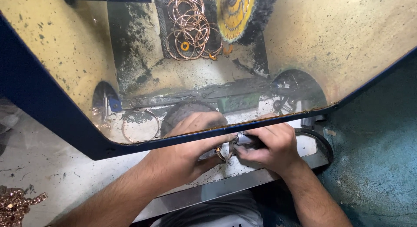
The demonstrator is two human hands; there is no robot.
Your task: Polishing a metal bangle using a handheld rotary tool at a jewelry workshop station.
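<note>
Nearest the camera, at six o'clock, two bare forearms rise from the bottom edge and meet just below the centre. The left hand (pixel 191 151) is curled around a small metal ring (pixel 223 152), pinching it between thumb and fingers. The right hand (pixel 271 149), touching the left at three o'clock of it, is clenched on a short grey metal rod (pixel 246 139) whose tip meets the ring. Ring and rod sit between the two hands, right under the blue frame edge (pixel 52 105) of a dusty clear guard.

Below the hands a metal ledge (pixel 208 192) runs across. Behind the guard, at twelve o'clock of the hands, lies a dark round brush wheel (pixel 184 112), and at ten o'clock a single loose wire hoop (pixel 141 125) lies flat on the dusty floor of the booth. Farther up, at twelve o'clock, a bunch of copper-coloured hoops (pixel 191 29) hangs against the back wall, just beside a yellow buffing wheel (pixel 236 12). At eight o'clock, in the bottom left corner, a heap of copper-coloured chain (pixel 15 205) rests on the pale worktop (pixel 56 166).
</note>
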